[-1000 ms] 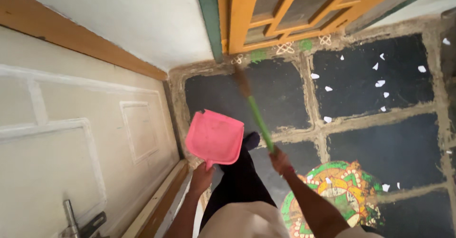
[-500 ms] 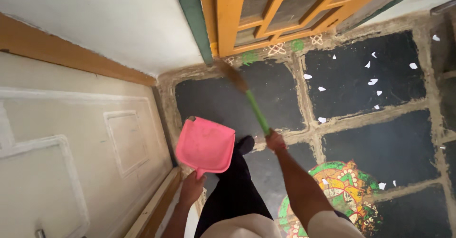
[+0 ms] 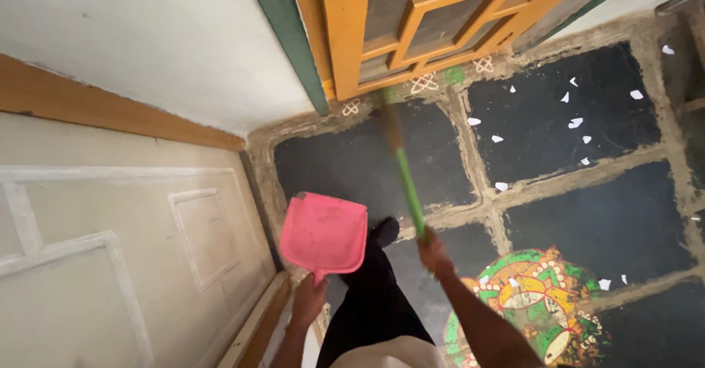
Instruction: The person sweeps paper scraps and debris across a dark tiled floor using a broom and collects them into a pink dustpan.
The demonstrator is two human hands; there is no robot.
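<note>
My left hand [image 3: 309, 299] grips the handle of a pink dustpan [image 3: 324, 233], held above the dark floor with its flat scoop facing up. My right hand [image 3: 433, 251] is closed around the green handle of a broom [image 3: 406, 184]. The broom's brown bristle end [image 3: 390, 124] is blurred and points toward the orange door frame at the top. Several white paper scraps [image 3: 576, 123] lie scattered on the black floor tiles to the right of the broom. My dark-trousered leg and foot [image 3: 382, 233] stand between the two hands.
A cream panelled door [image 3: 110, 243] with a wooden frame fills the left side. An orange lattice door [image 3: 411, 23] stands at the top. A colourful painted floor pattern [image 3: 540, 298] lies at the lower right. White chalk marks [image 3: 424, 83] line the threshold.
The broom head has swung from the left toward the right, nearer the orange door. The dustpan has stayed at about the same height. The view has shifted slightly.
</note>
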